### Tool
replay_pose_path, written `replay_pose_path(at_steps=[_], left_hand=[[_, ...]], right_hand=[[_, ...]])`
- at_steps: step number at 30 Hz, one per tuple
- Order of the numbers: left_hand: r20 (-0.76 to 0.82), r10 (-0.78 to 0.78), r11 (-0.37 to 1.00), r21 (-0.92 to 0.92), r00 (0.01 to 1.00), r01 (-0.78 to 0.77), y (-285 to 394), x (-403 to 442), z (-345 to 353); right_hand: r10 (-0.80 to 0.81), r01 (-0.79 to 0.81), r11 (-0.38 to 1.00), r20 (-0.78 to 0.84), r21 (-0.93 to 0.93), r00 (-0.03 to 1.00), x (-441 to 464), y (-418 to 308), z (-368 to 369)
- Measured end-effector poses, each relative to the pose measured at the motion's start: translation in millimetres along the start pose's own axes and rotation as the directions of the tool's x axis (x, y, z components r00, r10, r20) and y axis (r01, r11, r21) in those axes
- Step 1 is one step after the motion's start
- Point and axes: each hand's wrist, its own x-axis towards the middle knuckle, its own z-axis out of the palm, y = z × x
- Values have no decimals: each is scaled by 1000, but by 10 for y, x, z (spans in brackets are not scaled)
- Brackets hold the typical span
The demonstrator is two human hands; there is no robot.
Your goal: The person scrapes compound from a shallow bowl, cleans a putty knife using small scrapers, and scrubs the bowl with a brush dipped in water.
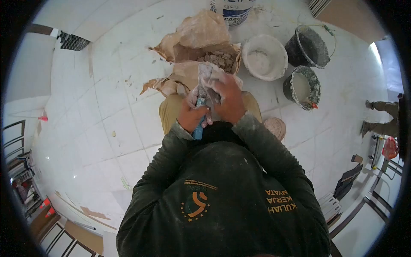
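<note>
One scraper (204, 73), upright in left hand (190, 115), fingers wrapped round its blue handle (198, 132). Right hand (231, 98) was at the blade, fingers blurred, couldn't tell pinched or spread. Step looked like blade wiping; next move called for steady handle hold. Paper sack (195, 36) lay just beyond grip, white basin (282, 60) right, dark buckets (295, 49) farther right.

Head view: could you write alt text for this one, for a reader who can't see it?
A person's left hand grips a blue-handled scraper while the right hand is at its blade. Beyond them, on a pale tiled floor, are a torn brown paper bag holding clumpy material, a whitish basin and two dark buckets.
</note>
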Motion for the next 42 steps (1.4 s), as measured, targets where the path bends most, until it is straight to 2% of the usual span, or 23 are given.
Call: replay_pose_path(at_steps=[2, 3, 5, 8, 15, 17, 18, 20, 21, 22, 23, 24, 26, 27, 29, 30, 34, 36, 37, 39, 40, 41, 42], left_hand=[[5, -19, 999, -47, 1000, 19, -41, 0, 6], [17, -33, 996, -88, 999, 35, -42, 5, -1], [10, -11, 998, -57, 1000, 12, -26, 5, -30], [11, -18, 1000, -25, 1000, 18, -17, 30, -17], [17, -36, 999, -3, 999, 36, -5, 32, -61], [-1, -72, 997, 32, 997, 72, -2, 14, -7], [-20, -107, 992, 72, 994, 108, 23, 10, -5], [3, -84, 994, 71, 996, 84, 74, 21, -53], [28, -64, 996, 60, 998, 63, 89, 32, -72], [29, -56, 997, 59, 998, 54, 86, 52, -118], [72, -60, 995, -78, 996, 65, 81, 73, -178], [113, -60, 974, -211, 992, 83, 69, 94, -225], [81, -48, 979, -196, 996, 63, 95, 141, -170], [51, -40, 982, -182, 998, 49, 102, 153, -143], [62, -77, 975, -204, 995, 88, 29, 169, -176], [73, -112, 965, -230, 991, 126, -4, 185, -188], [174, -169, 954, -217, 970, 205, 73, 210, -180], [269, -197, 961, -137, 943, 240, 128, 206, -146], [270, -202, 961, -132, 942, 244, 140, 207, -133], [286, -252, 949, -115, 924, 294, 150, 202, -96], [288, -252, 950, -107, 924, 293, 100, 224, -103], [326, -165, 935, -248, 931, 252, 28, 271, -124], [348, -74, 897, -386, 935, 215, -32, 300, -162]], right_hand=[[146, -146, 989, -16, -36, 989, 103, 108, 15], [148, -149, 988, -19, -32, 989, 65, 73, 37], [30, -29, 999, -36, 35, 999, 67, -36, 41], [74, -74, 997, 14, -31, 997, 41, 2, 74], [78, -79, 997, 69, 14, 995, 114, 100, 62], [85, -86, 996, -83, -6, 993, 250, 298, 84], [83, -84, 996, -89, -2, 993, 303, 368, 57], [99, -91, 995, -216, 46, 971, 408, 479, -91], [91, -84, 995, -214, 45, 973, 398, 494, -153], [223, -193, 969, -210, 154, 952, 361, 476, -214], [350, -295, 919, -191, 263, 917, 335, 433, -269], [343, -288, 921, -193, 264, 919, 300, 385, -327], [593, -474, 643, 1, 601, 805, 235, 213, -454], [594, -473, 641, 0, 604, 804, 197, 170, -486], [646, -497, 517, 63, 697, 761, 155, 135, -537], [648, -493, 517, 57, 700, 760, 148, 160, -560], [460, -431, 628, 137, 648, 877, 109, 286, -568], [405, -407, 643, 163, 649, 900, 167, 375, -503], [285, -274, 784, 68, 558, 956, 219, 406, -442], [154, -133, 887, -13, 442, 988, 201, 419, -408], [359, -344, 761, 84, 550, 929, 204, 427, -407], [522, -521, 581, 204, 625, 828, 246, 435, -409], [514, -512, 583, 201, 630, 834, 258, 422, -419]])
